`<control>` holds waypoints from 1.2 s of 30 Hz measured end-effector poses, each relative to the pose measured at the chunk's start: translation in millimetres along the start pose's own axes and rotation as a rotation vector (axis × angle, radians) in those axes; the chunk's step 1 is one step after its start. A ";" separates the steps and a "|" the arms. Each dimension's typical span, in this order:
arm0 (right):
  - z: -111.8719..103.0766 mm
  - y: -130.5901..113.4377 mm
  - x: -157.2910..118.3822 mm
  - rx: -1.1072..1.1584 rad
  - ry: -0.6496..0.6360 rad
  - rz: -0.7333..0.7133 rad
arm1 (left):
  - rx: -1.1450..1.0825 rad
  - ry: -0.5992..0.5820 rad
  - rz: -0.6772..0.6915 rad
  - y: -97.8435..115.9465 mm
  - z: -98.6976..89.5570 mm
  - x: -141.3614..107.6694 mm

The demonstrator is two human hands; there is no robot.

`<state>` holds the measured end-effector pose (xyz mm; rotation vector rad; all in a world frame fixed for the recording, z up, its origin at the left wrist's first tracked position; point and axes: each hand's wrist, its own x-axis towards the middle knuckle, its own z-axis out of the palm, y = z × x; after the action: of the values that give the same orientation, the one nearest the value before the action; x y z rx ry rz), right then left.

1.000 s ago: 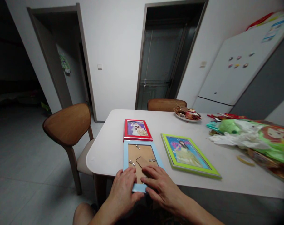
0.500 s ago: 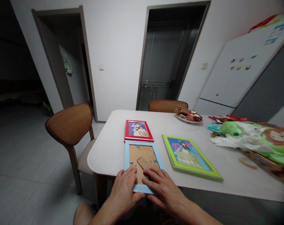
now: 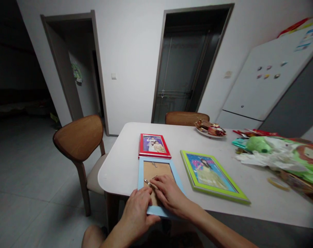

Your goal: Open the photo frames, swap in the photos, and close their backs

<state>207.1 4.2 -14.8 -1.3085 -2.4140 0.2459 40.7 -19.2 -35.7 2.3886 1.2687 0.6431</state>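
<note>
A light blue picture frame lies face down at the table's near edge, its brown backing board showing. My left hand grips its near left corner, fingers on top and thumb at the front edge. Bent over the backing, my right hand has its fingertips pressed together at a small metal clip on the left side. Another clip sits at the far end. My right hand covers the other fasteners and much of the board.
A red picture frame touches the blue one's far end. To the right lies a green picture frame. Beyond are a plate of food, a tape roll and heaped bags on the white table. A chair stands left.
My right hand has moved left and away from me, from the near right part of the backing to the left clip. My left hand keeps its grip. The view has shifted slightly.
</note>
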 end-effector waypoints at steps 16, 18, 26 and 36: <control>12.2 32.5 46.2 0.014 0.132 0.319 | -0.040 0.025 -0.003 -5.3 3.5 -8.2; 13.4 44.9 58.5 -0.021 0.149 0.432 | -0.032 0.009 -0.019 -2.7 3.6 -10.5; 26.8 58.9 75.8 -0.056 0.196 0.604 | 0.040 -0.087 -0.084 8.4 -5.9 -11.3; 1.1 57.7 60.4 0.147 0.294 0.437 | 0.103 -0.316 0.019 30.5 1.1 4.9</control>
<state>221.2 86.4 -19.8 -1.6604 -1.8177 0.3147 64.4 -31.5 -20.0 2.4644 1.1670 0.1962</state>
